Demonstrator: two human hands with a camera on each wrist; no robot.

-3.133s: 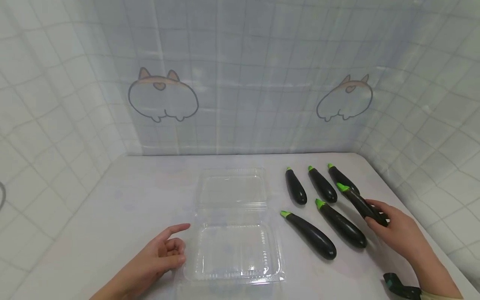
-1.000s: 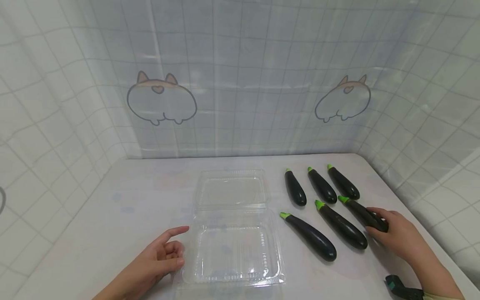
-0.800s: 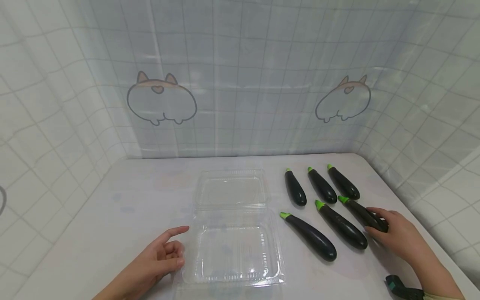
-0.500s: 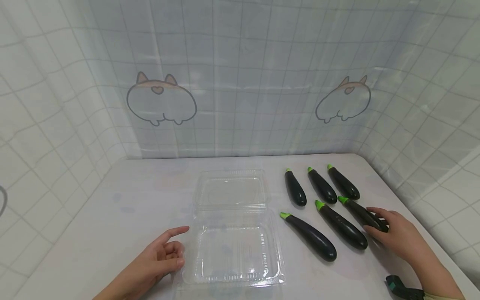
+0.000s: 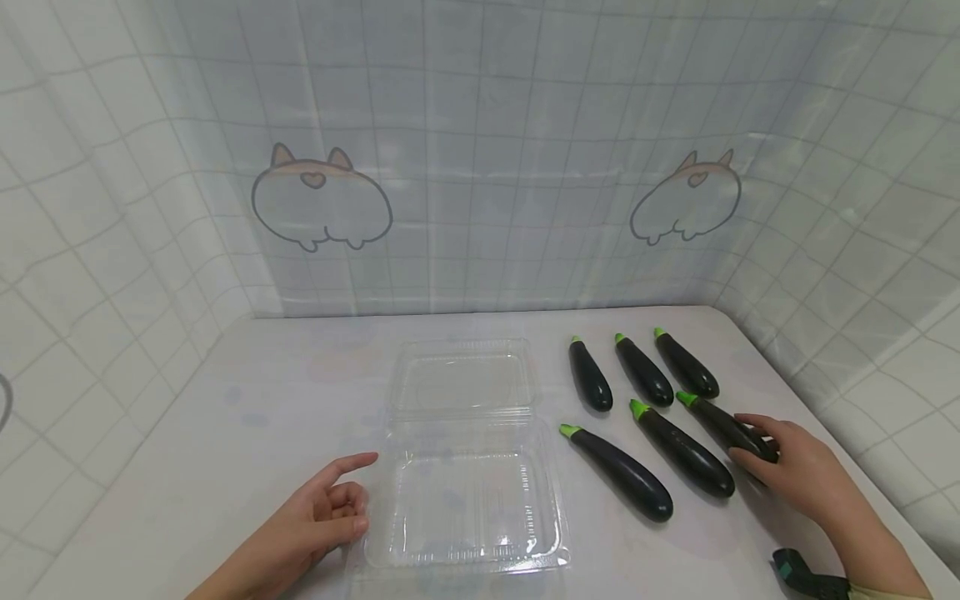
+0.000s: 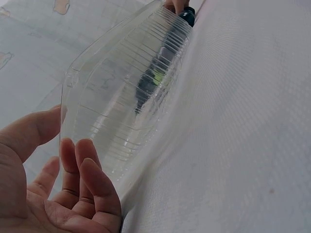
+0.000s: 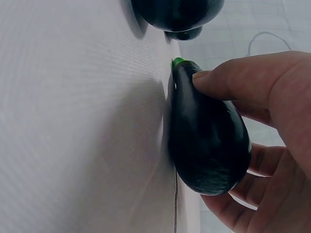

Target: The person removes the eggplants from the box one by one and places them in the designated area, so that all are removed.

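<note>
My right hand holds the rounded end of a dark eggplant with a green stem, which lies on the white table. In the right wrist view the thumb rests on one side of this eggplant, the other fingers on its far side. A clear plastic clamshell box lies with its lid folded back, away from me. At its left edge my left hand stays with loosely bent fingers; in the left wrist view its fingertips are at the rim of the box.
Several more eggplants lie right of the box: a nearer one, another beside the held one, and a back row including the leftmost. A tiled-pattern curtain encloses the table. A black device sits by my right wrist.
About three seconds ago my right hand held the eggplant raised over its neighbour; it has since come down onto the table. Over the last second, both hands stay nearly still.
</note>
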